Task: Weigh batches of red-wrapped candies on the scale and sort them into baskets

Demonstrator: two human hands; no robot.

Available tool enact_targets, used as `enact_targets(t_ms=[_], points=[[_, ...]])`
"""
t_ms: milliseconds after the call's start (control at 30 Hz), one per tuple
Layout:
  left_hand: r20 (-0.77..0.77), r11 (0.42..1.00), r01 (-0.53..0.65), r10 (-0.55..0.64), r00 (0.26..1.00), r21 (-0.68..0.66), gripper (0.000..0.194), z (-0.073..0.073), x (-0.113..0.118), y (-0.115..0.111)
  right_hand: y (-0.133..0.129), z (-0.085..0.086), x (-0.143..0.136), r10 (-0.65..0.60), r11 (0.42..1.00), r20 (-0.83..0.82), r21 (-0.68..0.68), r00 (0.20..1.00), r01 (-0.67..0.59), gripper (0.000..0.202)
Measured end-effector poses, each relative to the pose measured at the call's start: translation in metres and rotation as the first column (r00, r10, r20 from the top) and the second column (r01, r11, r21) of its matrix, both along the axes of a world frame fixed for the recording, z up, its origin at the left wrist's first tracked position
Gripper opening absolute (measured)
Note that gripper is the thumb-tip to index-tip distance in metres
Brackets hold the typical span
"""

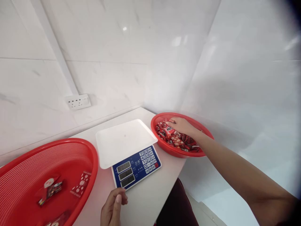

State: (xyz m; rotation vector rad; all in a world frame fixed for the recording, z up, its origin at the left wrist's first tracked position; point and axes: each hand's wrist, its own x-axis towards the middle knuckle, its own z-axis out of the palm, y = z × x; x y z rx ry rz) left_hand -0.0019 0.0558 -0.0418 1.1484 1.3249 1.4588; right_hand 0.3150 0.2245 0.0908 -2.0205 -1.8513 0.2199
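Observation:
My right hand point(182, 126) reaches into the red plastic basket point(162, 147) on the right, its fingers bent over a red packet with large lettering point(169, 129). Small red wrapped packets point(177, 139) are heaped under and around it. My left hand point(113, 205) is just in front of the digital scale point(138, 166), loosely curled with thumb and fingers apart and nothing seen in it. The scale has a blue keypad panel with small displays, and its white weighing pan point(125, 141) is bare.
A larger red basket point(91, 157) stands at the left with a few packets point(50, 190) at its bottom. The white table point(141, 201) sits in a corner between walls. A power socket point(78, 102) is mounted on the tiled wall.

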Motion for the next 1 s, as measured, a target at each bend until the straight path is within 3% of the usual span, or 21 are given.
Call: enact_targets(t_ms=[67, 133, 233, 300, 367, 467, 533, 667, 800, 1000], points=[[-0.038, 0.998, 0.062, -0.061, 0.997, 0.020, 0.034, 0.002, -0.003, 0.000, 0.001, 0.003, -0.030, 0.153, 0.988, -0.191, 0.009, 0.969, -0.154, 0.031], [-0.073, 0.992, 0.118, -0.115, 0.991, 0.045, 0.034, 0.001, -0.007, 0.001, 0.003, 0.001, -0.067, 0.265, 0.960, -0.397, 0.018, 0.879, -0.281, 0.026], [-0.085, 0.987, 0.140, -0.134, 0.987, 0.077, 0.034, -0.001, -0.010, 0.001, 0.010, -0.010, -0.126, 0.311, 0.923, -0.612, 0.011, 0.727, -0.385, 0.020], [-0.073, 0.988, 0.129, -0.123, 0.990, 0.087, 0.033, -0.002, -0.011, 0.001, 0.015, -0.020, -0.157, 0.328, 0.897, -0.661, -0.006, 0.674, -0.443, 0.021], [-0.054, 0.989, 0.115, -0.110, 0.992, 0.092, 0.032, -0.003, -0.012, 0.002, 0.019, -0.028, -0.176, 0.374, 0.880, -0.568, -0.031, 0.733, -0.473, 0.022], [-0.024, 0.991, 0.104, -0.102, 0.994, 0.085, 0.032, -0.003, -0.012, 0.002, 0.022, -0.033, -0.184, 0.434, 0.893, -0.197, -0.039, 0.879, -0.449, 0.020], [-0.011, 0.991, 0.109, -0.108, 0.994, 0.079, 0.033, -0.003, -0.011, 0.001, 0.023, -0.032, -0.184, 0.441, 0.897, -0.036, -0.004, 0.897, -0.441, 0.017], [-0.006, 0.989, 0.130, -0.130, 0.992, 0.072, 0.033, -0.004, -0.010, 0.001, 0.025, -0.033, -0.194, 0.542, 0.840, -0.091, 0.072, 0.835, -0.538, 0.011], [-0.002, 0.990, 0.130, -0.130, 0.992, 0.060, 0.034, -0.004, -0.010, 0.002, 0.026, -0.043, -0.211, 0.626, 0.779, -0.109, 0.052, 0.772, -0.624, 0.007], [-0.013, 0.988, 0.146, -0.146, 0.989, 0.057, 0.034, -0.005, -0.011, 0.001, 0.028, -0.049, -0.214, 0.567, 0.822, -0.091, -0.002, 0.818, -0.570, 0.009]])
